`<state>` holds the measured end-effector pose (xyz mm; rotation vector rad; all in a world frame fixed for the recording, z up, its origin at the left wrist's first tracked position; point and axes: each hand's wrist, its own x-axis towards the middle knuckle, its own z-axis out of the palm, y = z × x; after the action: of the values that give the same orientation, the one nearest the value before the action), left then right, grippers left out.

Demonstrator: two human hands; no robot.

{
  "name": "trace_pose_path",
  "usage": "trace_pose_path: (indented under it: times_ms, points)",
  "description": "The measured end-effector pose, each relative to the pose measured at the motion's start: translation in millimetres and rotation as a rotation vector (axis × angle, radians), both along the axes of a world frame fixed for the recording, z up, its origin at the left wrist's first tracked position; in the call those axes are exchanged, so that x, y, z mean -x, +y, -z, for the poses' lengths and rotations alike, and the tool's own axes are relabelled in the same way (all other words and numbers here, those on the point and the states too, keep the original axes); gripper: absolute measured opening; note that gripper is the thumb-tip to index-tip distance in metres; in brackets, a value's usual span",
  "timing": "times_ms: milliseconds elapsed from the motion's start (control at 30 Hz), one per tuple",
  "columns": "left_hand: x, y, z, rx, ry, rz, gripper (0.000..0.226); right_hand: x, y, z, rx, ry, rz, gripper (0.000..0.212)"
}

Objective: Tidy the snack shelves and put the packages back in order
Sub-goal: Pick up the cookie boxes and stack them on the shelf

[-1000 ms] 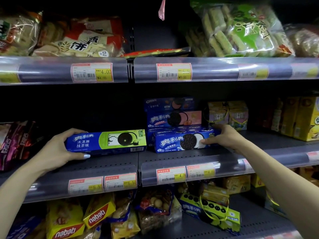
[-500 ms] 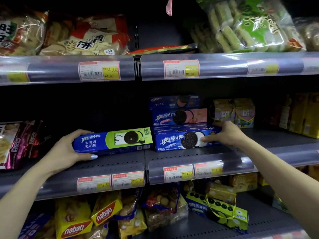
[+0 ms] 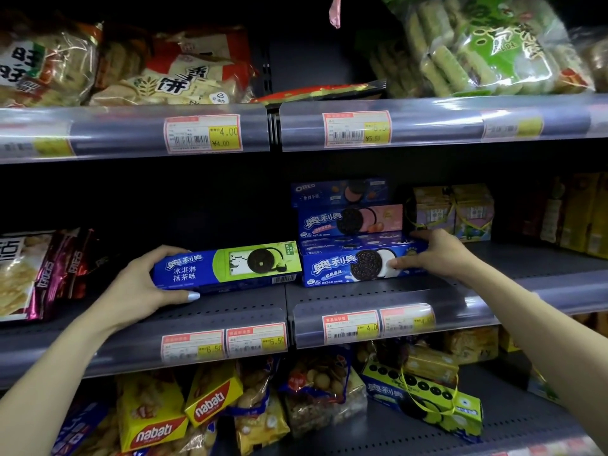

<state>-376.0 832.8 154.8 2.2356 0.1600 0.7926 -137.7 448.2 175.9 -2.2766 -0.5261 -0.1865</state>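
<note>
We are looking at the middle shelf, where our left hand is clasping the left end of a blue-and-green cookie box, fingers curled over its top and thumb pressed under its front edge; the box is lying lengthwise near the shelf's front edge, its right end just beside a blue cookie box; our right hand is gripping the right end of that blue box, thumb lying on its front face and fingers wrapping over the top, so both hands are closed on their boxes; the blue box is sitting at the bottom of a stack, with a pink-and-blue box resting on it and a darker blue box on top of that; bundled yellow cartons are standing just right of the stack toward the shelf's back; dark red snack bags are leaning at the shelf's left end; rice-cracker bags are lying on the upper shelf; yellow wafer packs are crowding the lower shelf's left part.
</note>
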Motion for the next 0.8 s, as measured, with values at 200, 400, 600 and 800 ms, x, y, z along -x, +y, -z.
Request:
trace_pose_path:
  times_ms: [200,400,600,800]
  points:
    - [3.1,-2.4,-1.3,0.048,0.015,0.009,0.099,0.1,1.8,0.8,-0.018,0.026,-0.025,0.096]
    - [4.3,1.4,-1.5,0.070,0.012,-0.005,0.093,8.5,16.8,3.2,-0.036,0.039,-0.060,0.112]
    - [2.5,7.1,-0.3,0.014,0.022,-0.061,0.074,3.1,19.2,11.9,0.010,0.036,-0.016,0.153]
    - [0.3,8.7,1.4,0.079,0.033,-0.047,0.070,6.8,21.7,12.2,0.032,-0.032,0.000,0.113]
